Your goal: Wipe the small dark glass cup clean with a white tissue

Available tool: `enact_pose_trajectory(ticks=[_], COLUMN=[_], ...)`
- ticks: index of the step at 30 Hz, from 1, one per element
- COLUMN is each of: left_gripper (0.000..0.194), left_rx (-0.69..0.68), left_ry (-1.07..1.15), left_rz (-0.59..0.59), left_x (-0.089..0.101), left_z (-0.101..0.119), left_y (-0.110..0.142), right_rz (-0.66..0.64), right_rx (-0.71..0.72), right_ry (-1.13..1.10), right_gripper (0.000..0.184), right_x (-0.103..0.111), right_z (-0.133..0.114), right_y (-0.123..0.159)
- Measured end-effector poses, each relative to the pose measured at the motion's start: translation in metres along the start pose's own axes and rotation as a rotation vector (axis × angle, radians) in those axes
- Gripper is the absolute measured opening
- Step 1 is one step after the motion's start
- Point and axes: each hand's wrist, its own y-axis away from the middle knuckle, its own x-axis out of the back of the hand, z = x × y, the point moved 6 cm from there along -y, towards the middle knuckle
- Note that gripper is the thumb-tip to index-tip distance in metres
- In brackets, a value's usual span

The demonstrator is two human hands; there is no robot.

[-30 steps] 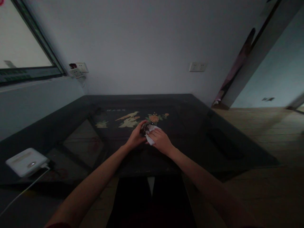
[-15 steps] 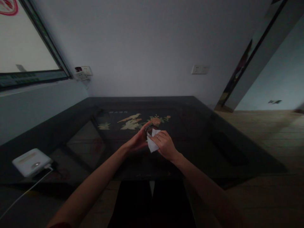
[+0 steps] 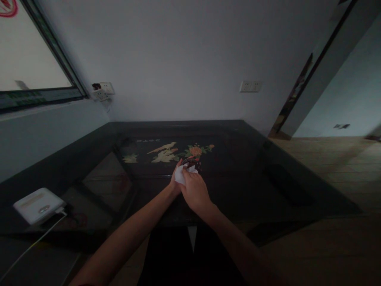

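Note:
Over the middle of the dark table (image 3: pixel 238 190), my left hand (image 3: pixel 174 182) is closed around a small, dark, shiny round object (image 3: pixel 192 162) that looks like glass; its exact kind is not clear. My right hand (image 3: pixel 195 190) lies in front, its fingers closed on a crumpled white tissue (image 3: pixel 179 175). The tissue presses against the near left side of the round object. Most of my left hand's fingers are hidden behind the tissue and my right hand.
At the table's left edge lies a white box-like device (image 3: pixel 40 205) with a white cable (image 3: pixel 32 244). A dark flat item (image 3: pixel 287 184) rests on the right. Beyond the table stands a wall with sockets (image 3: pixel 250 86). A bird-and-flower picture (image 3: pixel 165 153) decorates the tabletop.
My right hand has shifted left with the tissue, now covering more of my left hand. The round object has turned or tilted, and its dark rim shows above the tissue.

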Motion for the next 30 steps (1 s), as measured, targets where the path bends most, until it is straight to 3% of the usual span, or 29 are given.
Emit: enact_pose_trajectory(ticks=[4, 8, 15, 18, 22, 26, 30], left_gripper=[0.049, 0.05, 0.041, 0.042, 0.047, 0.05, 0.046], left_rx=[-0.082, -0.052, 0.019, 0.006, -0.093, -0.178, -0.154], left_ry=[-0.088, -0.054, 0.076, 0.065, -0.078, -0.132, -0.064], left_rz=[-0.001, -0.015, 0.068, 0.098, 0.043, 0.068, 0.113], left_x=[0.002, -0.001, 0.004, 0.003, -0.001, 0.002, 0.007], left_z=[0.003, 0.005, 0.005, 0.004, 0.003, 0.002, 0.007], left_y=[0.003, 0.006, 0.006, 0.005, 0.006, 0.008, 0.008], right_rz=[0.112, 0.213, 0.08, 0.061, 0.148, 0.274, 0.23], right_rx=[-0.105, -0.106, 0.065, 0.034, -0.107, -0.127, -0.09], right_ry=[-0.138, -0.096, 0.135, 0.128, -0.009, -0.11, -0.044], right_gripper=[0.04, 0.038, 0.026, 0.025, 0.03, 0.033, 0.036], right_x=[-0.01, -0.015, -0.006, -0.005, -0.009, -0.016, -0.021], right_z=[-0.003, -0.006, -0.011, -0.01, -0.006, -0.008, -0.012], right_y=[-0.006, -0.004, 0.0, -0.004, -0.01, -0.013, -0.014])
